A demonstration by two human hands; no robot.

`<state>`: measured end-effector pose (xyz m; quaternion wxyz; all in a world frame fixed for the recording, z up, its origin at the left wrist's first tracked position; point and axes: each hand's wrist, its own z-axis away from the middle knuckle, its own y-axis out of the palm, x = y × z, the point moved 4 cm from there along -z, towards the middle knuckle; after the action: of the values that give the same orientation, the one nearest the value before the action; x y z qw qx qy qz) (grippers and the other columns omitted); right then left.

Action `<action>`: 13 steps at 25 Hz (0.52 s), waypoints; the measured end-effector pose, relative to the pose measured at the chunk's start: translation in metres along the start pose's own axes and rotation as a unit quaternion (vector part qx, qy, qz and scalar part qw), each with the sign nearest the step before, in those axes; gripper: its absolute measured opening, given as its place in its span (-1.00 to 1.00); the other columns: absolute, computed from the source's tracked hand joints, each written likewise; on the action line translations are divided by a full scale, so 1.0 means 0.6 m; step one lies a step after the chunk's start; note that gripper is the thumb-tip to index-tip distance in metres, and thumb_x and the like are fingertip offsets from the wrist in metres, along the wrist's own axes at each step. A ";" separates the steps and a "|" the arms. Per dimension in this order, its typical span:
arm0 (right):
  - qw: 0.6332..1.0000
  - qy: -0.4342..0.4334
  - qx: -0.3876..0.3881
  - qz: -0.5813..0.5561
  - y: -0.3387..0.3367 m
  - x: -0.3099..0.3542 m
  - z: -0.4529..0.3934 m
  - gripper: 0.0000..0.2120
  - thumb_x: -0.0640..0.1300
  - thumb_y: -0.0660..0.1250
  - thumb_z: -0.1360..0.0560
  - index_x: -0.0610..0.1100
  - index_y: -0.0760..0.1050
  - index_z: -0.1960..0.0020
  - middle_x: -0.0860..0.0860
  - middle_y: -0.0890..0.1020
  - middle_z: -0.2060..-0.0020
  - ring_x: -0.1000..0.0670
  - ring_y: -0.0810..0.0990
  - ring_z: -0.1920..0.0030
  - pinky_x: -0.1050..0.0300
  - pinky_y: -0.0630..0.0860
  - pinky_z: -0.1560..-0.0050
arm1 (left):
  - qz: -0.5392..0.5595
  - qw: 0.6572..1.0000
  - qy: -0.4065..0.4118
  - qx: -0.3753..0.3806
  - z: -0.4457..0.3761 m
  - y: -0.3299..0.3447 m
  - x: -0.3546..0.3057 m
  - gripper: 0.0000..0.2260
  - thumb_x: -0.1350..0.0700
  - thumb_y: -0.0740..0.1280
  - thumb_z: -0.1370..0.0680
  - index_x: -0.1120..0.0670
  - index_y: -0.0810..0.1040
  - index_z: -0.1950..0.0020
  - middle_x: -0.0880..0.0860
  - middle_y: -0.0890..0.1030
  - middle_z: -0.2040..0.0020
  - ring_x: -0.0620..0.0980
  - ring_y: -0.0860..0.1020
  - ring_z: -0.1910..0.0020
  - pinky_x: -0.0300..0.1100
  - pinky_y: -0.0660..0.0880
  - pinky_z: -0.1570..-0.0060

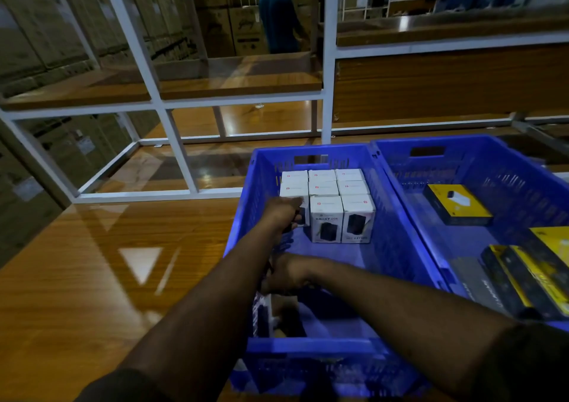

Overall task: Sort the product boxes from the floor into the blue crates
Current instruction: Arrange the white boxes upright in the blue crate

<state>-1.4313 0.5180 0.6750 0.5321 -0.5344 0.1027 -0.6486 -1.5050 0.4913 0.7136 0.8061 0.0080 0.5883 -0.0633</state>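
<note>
Setting another white box into the left blue crate.

My left hand (284, 212) grips a white box (303, 214) at the left end of the front row, beside the packed white boxes (326, 204); my right hand (288, 274) curls round a second box (264, 312) low by the near wall, though I can't tell how firmly. I judge the next move is to seat the first box flush against the left crate (397, 232) wall, then bring the second forward. Open floor lies in front of the rows; the right crate (492, 155) with its yellow boxes (458, 204) touches alongside.
</note>
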 end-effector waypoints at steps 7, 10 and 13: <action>0.890 0.062 -0.223 -0.393 -0.147 -0.068 0.040 -0.87 -0.29 0.32 -0.36 -0.13 0.48 0.34 -0.12 0.48 0.40 -0.05 0.44 0.40 0.13 0.37 0.36 | -0.013 0.998 0.017 -0.061 -0.018 -0.018 -0.003 -0.72 0.00 0.34 -0.59 0.23 0.61 0.05 0.19 0.64 0.15 0.12 0.60 0.16 -0.04 0.52 0.10; 0.794 0.064 -0.289 -0.532 -0.186 -0.086 0.060 -0.94 -0.28 0.28 -0.39 -0.17 0.50 0.24 -0.15 0.54 0.35 -0.09 0.49 0.40 0.16 0.42 0.36 | -0.021 1.000 0.009 -0.002 0.000 -0.005 -0.009 -0.62 -0.13 0.35 -0.55 0.16 0.63 -0.15 0.09 0.67 -0.03 0.01 0.62 0.10 -0.17 0.53 0.24; 0.726 0.043 -0.321 -0.606 -0.203 -0.105 0.070 -0.91 -0.22 0.30 -0.44 -0.20 0.57 0.12 -0.15 0.63 0.25 -0.12 0.57 0.33 0.11 0.52 0.29 | 0.041 0.995 -0.008 0.085 0.017 0.010 -0.013 -0.61 -0.12 0.37 -0.54 0.11 0.60 -0.23 0.10 0.69 -0.09 0.06 0.68 0.00 -0.16 0.59 0.16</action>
<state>-1.4770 0.6369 0.7405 -0.1827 -0.5934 -0.0182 -0.7837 -1.4971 0.4970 0.7238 0.8089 0.1002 0.5738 -0.0806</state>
